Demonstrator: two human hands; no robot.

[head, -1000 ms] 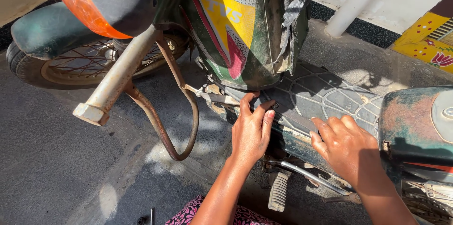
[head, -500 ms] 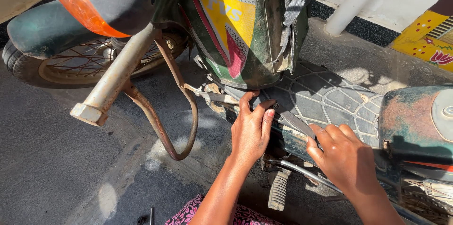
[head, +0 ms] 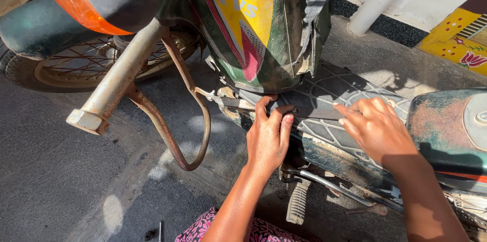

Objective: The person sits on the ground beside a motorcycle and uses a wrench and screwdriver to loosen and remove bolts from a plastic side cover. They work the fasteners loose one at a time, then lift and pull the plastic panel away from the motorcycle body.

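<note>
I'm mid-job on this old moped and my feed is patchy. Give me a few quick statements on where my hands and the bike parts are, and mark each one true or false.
1. The left hand rests on the edge of the patterned floorboard. True.
2. The right hand grips a wrench. False: it holds no visible tool; its fingers lie on the floorboard.
3. The footpeg sits below the left hand. True.
4. The rusty handlebar tube is in the right hand. False: no hand touches it.
5. The spoked wheel is lying off the bike on the ground. False: it is upright under the dark green fender.
</note>
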